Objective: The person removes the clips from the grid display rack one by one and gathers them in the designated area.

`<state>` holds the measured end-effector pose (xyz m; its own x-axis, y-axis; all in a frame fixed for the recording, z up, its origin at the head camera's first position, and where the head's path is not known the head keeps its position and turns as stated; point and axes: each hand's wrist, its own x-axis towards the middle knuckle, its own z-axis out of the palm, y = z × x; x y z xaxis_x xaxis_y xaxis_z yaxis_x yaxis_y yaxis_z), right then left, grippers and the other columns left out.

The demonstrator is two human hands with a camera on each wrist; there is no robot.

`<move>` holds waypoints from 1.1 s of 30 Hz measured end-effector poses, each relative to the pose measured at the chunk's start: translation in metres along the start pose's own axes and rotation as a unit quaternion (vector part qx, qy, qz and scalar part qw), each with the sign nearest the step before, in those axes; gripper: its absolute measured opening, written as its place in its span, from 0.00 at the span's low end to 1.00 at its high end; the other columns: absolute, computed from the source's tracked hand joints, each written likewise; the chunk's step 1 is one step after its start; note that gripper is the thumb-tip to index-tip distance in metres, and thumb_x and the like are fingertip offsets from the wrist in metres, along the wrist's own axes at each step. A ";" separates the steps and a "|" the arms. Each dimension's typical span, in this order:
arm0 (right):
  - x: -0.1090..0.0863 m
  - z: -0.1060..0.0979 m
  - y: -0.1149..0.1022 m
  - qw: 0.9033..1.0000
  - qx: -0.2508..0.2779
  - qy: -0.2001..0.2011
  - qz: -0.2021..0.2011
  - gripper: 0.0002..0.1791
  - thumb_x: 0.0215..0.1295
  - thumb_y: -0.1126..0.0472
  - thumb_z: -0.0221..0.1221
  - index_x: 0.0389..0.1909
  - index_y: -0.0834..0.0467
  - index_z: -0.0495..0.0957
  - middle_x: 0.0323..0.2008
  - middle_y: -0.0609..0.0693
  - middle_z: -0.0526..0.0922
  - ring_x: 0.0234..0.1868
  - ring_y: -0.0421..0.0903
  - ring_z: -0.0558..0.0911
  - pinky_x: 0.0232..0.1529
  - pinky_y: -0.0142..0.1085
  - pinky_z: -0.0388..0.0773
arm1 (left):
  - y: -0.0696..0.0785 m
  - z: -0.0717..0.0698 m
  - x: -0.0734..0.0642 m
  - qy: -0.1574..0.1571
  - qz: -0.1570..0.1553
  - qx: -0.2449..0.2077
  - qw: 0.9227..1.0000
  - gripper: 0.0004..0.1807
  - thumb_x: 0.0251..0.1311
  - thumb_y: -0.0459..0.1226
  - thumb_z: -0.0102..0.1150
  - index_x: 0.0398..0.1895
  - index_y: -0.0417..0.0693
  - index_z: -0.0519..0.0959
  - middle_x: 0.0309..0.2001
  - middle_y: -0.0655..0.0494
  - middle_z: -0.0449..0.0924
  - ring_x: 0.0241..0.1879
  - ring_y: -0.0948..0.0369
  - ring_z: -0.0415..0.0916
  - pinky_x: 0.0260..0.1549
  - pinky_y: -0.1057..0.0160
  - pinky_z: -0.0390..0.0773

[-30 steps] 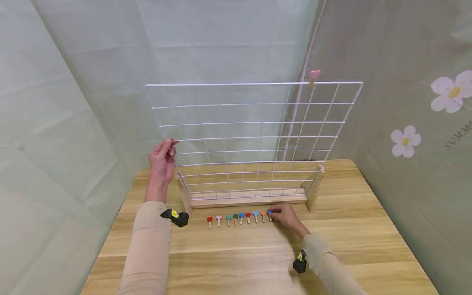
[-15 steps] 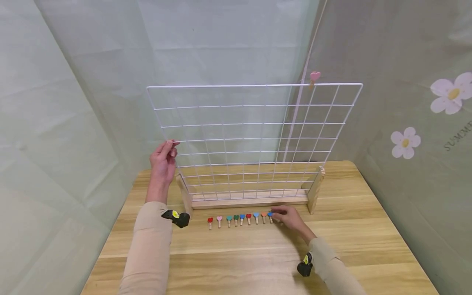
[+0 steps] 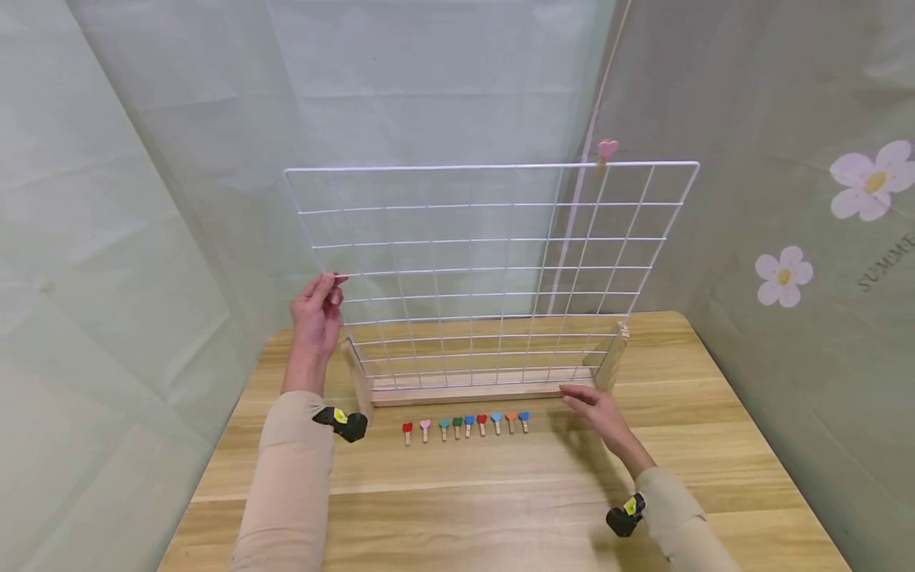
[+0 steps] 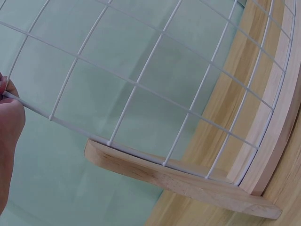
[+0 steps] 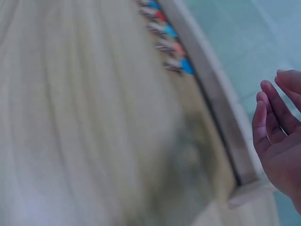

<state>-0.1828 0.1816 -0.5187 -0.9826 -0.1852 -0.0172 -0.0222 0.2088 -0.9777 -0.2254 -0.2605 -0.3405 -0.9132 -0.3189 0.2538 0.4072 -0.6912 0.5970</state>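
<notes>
My left hand (image 3: pixel 317 310) pinches the left edge of a white wire grid panel (image 3: pixel 469 205), with the thumb on the wire in the left wrist view. The grid stands in a wooden base (image 3: pixel 472 393). My right hand (image 3: pixel 599 413) is raised over the table near the base's right end, fingers loosely extended and holding nothing. To its left, a row of heart-topped wooden clothespins lies in front of the base; the blue clothespin (image 3: pixel 525 421) is nearest, beside an orange clothespin (image 3: pixel 511 422). On the grid's top wire sits a pink heart clothespin (image 3: pixel 608 151), toward the right.
The wooden table (image 3: pixel 457 508) stretches out in front of the row. At the row's left end lie a red clothespin (image 3: pixel 407 433) and a pink one. Pale cloth walls hang on the left, back and right, the right one printed with white flowers (image 3: pixel 783 276).
My right hand has let go of the blue clothespin at the row's right end and moved up and to the right. The left hand keeps its hold on the grid.
</notes>
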 end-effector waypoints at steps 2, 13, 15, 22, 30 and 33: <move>-0.001 -0.009 -0.007 1.000 0.004 0.008 -0.013 0.20 0.69 0.63 0.58 0.56 0.73 0.74 0.52 0.65 0.79 0.50 0.48 0.79 0.47 0.43 0.78 | 0.000 0.000 0.000 0.001 -0.005 0.002 1.000 0.08 0.63 0.25 0.57 0.27 0.33 0.83 0.26 0.45 0.83 0.19 0.62 0.66 0.22 0.72 0.67; -0.011 -0.052 -0.061 0.994 -0.033 0.051 -0.087 0.21 0.71 0.62 0.56 0.56 0.74 0.72 0.48 0.61 0.82 0.42 0.35 0.80 0.39 0.31 0.77 | -0.001 -0.001 0.002 0.003 -0.001 -0.004 1.000 0.09 0.64 0.24 0.56 0.27 0.32 0.83 0.26 0.45 0.83 0.19 0.62 0.65 0.22 0.72 0.67; -0.012 -0.057 -0.070 0.991 -0.038 0.061 -0.109 0.20 0.70 0.64 0.56 0.56 0.74 0.73 0.48 0.64 0.82 0.41 0.36 0.81 0.38 0.31 0.78 | -0.001 -0.001 0.002 0.003 -0.001 -0.006 1.000 0.09 0.64 0.24 0.55 0.26 0.32 0.83 0.25 0.45 0.83 0.19 0.62 0.65 0.22 0.72 0.67; -0.015 -0.070 -0.115 0.978 -0.094 0.092 -0.165 0.15 0.70 0.64 0.56 0.51 0.70 0.78 0.44 0.49 0.85 0.40 0.31 0.80 0.37 0.24 0.75 | -0.002 -0.001 0.003 0.001 -0.001 -0.005 1.000 0.10 0.64 0.24 0.55 0.26 0.32 0.83 0.25 0.45 0.83 0.18 0.62 0.65 0.22 0.71 0.67; -0.010 -0.090 -0.188 0.960 -0.162 0.102 -0.206 0.14 0.68 0.64 0.59 0.49 0.68 0.79 0.41 0.39 0.84 0.38 0.32 0.80 0.37 0.22 0.73 | 0.000 0.000 0.003 -0.002 -0.002 0.001 1.000 0.09 0.63 0.25 0.57 0.26 0.33 0.83 0.25 0.46 0.83 0.19 0.62 0.65 0.22 0.72 0.67; -0.008 -0.098 -0.221 0.955 -0.190 0.096 -0.205 0.15 0.67 0.62 0.61 0.51 0.66 0.78 0.42 0.37 0.83 0.37 0.32 0.80 0.37 0.23 0.73 | 0.000 -0.001 0.003 0.000 -0.007 -0.006 1.000 0.08 0.63 0.25 0.57 0.27 0.32 0.83 0.25 0.45 0.82 0.19 0.62 0.65 0.22 0.71 0.68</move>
<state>-0.1877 0.2308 -0.2822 -0.8918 -0.1540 0.4255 -0.4422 0.4961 -0.7472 -0.2280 -0.2620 -0.3412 -0.9184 -0.3096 0.2462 0.3954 -0.7033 0.5908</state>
